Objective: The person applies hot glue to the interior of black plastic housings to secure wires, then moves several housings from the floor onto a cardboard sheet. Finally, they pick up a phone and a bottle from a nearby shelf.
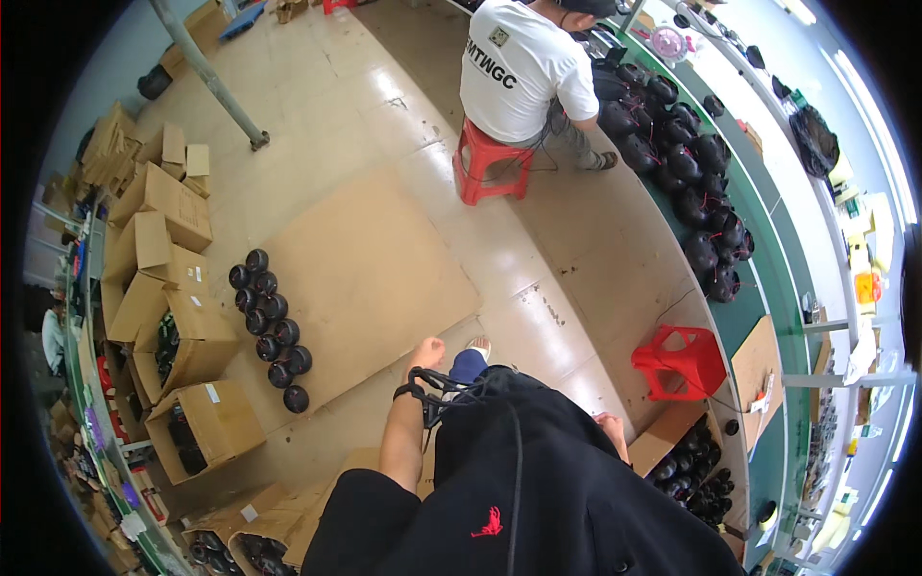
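Observation:
My left hand hangs in front of me, its fingers curled in with nothing visible in them. A dark cord or strap is looped about that wrist. At my other side, my right hand shows only in part beside my dark top; its fingers are too small and too hidden to read. Neither hand touches anything I can make out. Two rows of round black housings stand on a brown cardboard sheet to the left of my left hand. Nearest my right hand is a cardboard box with small black parts.
Ahead, a person in a white shirt sits on a red stool beside a green bench heaped with black shells and red wires. Another red stool stands right. Open cartons line the left; a post rises far left.

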The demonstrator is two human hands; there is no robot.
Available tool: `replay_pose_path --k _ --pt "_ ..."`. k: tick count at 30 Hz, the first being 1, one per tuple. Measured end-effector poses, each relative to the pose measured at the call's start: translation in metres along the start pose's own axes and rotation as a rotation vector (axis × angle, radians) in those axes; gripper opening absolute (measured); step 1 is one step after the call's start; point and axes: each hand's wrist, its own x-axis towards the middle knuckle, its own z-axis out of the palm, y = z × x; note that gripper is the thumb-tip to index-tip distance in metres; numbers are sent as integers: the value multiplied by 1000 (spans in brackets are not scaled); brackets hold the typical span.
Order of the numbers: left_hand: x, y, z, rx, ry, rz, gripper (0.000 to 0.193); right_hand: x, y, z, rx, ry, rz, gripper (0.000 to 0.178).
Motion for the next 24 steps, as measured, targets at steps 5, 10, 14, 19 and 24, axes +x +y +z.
replay_pose_path --k 5,10,14,19,24 --pt "35 32 -3 4 -71 118 23 -4 -46 1 -129 -31 -33 27" --pt "58 18 -3 79 -182 20 22 -12 -52 -11 5 139 -32 27" --pt "59 -121 -72 -105 -98 237 21 -7 -56 31 36 32 93 26" --pt "99 56 12 162 -582 269 22 -47 -7 38 256 256 143 27" --pt "119 187 95 454 -828 303 23 -67 65 81 361 294 211 27"
